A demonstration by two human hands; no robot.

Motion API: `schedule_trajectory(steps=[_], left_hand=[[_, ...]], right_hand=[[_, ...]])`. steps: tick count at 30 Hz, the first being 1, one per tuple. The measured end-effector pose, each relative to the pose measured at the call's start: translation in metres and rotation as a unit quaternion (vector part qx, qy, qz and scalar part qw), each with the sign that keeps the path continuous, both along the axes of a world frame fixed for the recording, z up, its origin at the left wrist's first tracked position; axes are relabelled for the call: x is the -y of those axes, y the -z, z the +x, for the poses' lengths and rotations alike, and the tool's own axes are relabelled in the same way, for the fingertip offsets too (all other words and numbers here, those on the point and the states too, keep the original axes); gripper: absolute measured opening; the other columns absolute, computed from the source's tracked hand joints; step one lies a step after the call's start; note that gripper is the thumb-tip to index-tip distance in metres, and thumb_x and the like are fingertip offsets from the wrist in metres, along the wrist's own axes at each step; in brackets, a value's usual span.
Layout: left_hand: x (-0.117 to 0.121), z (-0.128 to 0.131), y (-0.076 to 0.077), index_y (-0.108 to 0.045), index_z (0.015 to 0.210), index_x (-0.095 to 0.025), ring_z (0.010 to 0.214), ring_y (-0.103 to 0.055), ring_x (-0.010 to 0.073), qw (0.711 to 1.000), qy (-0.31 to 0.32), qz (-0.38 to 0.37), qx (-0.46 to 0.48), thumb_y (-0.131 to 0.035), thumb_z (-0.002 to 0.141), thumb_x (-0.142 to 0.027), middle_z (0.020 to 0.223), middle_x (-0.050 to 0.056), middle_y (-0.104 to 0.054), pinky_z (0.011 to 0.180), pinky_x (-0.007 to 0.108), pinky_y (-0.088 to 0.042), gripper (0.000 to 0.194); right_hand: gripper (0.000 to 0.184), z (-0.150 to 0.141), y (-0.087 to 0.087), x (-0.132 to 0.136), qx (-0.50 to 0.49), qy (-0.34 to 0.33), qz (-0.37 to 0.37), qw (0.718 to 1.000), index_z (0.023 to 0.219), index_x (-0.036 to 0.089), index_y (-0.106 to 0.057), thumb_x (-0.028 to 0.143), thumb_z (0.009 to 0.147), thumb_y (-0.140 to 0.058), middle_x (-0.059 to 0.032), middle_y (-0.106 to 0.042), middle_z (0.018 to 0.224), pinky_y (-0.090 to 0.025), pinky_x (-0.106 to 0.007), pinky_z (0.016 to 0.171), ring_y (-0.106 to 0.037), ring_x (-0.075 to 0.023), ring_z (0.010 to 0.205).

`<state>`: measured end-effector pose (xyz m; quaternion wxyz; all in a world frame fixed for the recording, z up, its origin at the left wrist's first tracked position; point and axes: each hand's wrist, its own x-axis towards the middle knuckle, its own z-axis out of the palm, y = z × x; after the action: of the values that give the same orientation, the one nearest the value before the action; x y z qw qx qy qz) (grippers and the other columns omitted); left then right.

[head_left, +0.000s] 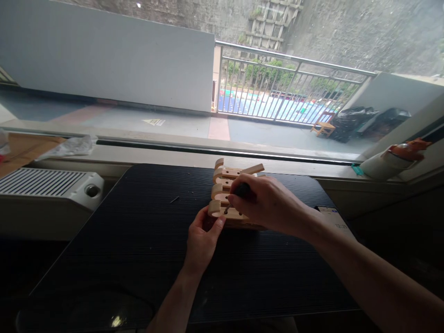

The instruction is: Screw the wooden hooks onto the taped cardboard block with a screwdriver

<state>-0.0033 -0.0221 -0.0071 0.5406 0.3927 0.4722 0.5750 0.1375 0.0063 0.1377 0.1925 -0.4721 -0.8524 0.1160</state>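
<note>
Gripping a screwdriver (pixel 243 189), the right hand (pixel 260 198) sets it at a hole (pixel 225 212) in the wooden rack (pixel 217 190) on the bench (pixel 135 231), while the left hand (pixel 204 236) clasps the rack's near left corner, seemingly to steady it.

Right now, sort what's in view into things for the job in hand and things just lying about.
In the job:
screwdriver, in the right hand
wooden piece with curved ends, held by the left hand

Lying about:
phone
crumpled clear plastic
orange figurine
small dark rod, though its use is unclear
</note>
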Motion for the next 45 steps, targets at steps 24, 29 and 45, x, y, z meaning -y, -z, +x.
schedule_trajectory(steps=[24,29,45], left_hand=[[0.001,0.000,0.001,-0.058,0.106,-0.017,0.092,-0.063,0.0179,1.000,0.003,0.001,0.006,-0.066,0.073,-0.030,0.098,0.005,-0.068,0.085,0.030,-0.047,0.036],[0.002,0.000,-0.001,-0.059,0.105,-0.017,0.090,-0.064,0.0179,1.000,0.002,-0.008,0.005,-0.067,0.073,-0.031,0.096,0.005,-0.069,0.084,0.029,-0.047,0.036],[0.036,-0.017,-0.013,-0.060,0.105,-0.019,0.085,-0.061,0.0194,0.960,-0.082,0.046,-0.265,-0.062,0.076,-0.029,0.099,0.007,-0.063,0.080,0.033,-0.048,0.031]], right_hand=[[0.017,-0.002,-0.003,0.002,0.015,-0.008,0.001,1.000,0.085,0.017,-0.057,0.031,0.083,-0.048,0.0003,-0.058,0.071,-0.027,-0.021,0.054,-0.044,-0.0070,0.058],[0.018,-0.002,-0.004,-0.001,0.023,-0.006,-0.003,1.000,0.083,0.016,-0.059,0.031,0.083,-0.048,0.0007,-0.056,0.068,-0.025,-0.021,0.052,-0.042,-0.0064,0.056],[0.019,-0.003,-0.035,-0.027,0.097,-0.134,-0.113,0.980,0.083,0.021,-0.069,0.030,0.076,-0.054,0.0031,-0.062,0.069,-0.029,-0.019,0.048,-0.047,-0.0044,0.053]])
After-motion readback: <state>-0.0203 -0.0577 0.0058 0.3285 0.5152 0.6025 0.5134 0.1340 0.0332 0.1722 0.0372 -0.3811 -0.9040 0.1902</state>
